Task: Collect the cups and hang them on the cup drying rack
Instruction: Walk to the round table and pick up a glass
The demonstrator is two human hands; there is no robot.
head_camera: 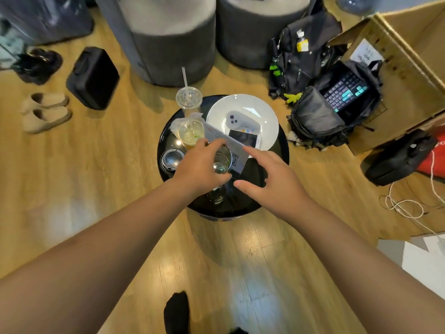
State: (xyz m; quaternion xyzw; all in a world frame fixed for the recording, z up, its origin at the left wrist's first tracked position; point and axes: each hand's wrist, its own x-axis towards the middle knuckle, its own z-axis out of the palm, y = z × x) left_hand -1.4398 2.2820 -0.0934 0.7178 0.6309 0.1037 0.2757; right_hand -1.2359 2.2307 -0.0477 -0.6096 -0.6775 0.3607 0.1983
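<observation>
A clear glass cup (222, 162) stands on the small round black table (277, 150). My left hand (201, 166) is wrapped around the cup's left side and rim. Just right of the cup, my right hand (269, 177) hovers with its fingers spread and nothing in it. Behind my left hand stands a plastic cup (191, 133) with yellowish drink in it. Further back is a lidded plastic cup with a straw (189, 98). No drying rack is in view.
A white plate (265, 112) holds a white controller (237, 119) and a phone (244, 138). A paper card (238, 155) and a metal lid (172, 159) also lie on the table. Grey poufs, black bags, slippers, a cardboard box and a white cable surround it on the wooden floor.
</observation>
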